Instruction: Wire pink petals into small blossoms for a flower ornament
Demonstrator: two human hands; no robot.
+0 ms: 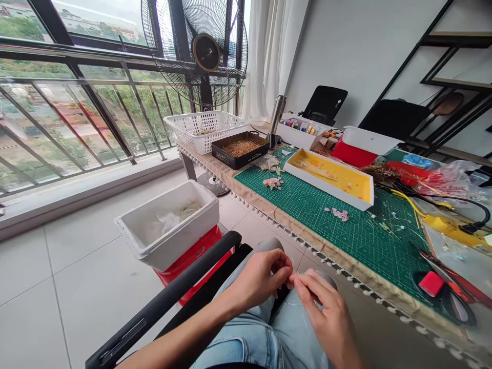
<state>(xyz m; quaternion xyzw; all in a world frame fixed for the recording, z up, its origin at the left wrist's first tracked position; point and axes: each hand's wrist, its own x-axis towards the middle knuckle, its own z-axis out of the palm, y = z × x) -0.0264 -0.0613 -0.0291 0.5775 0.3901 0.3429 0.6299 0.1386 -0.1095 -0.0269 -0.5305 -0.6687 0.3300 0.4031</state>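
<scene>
One bare left hand (271,271) and one bare right hand (321,294) meet above faded blue denim jeans (259,335), fingertips pinched together, apparently on a thin, clear strand (295,304) that curves below them. A snag or uneven tug could probably snap it or pull it free.

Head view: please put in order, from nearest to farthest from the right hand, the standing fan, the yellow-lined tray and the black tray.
From the right hand:
1. Yellow-lined tray: ahead, on the green mat.
2. Black tray: farther, to the left.
3. Standing fan: farthest, beside the window railing.
</scene>
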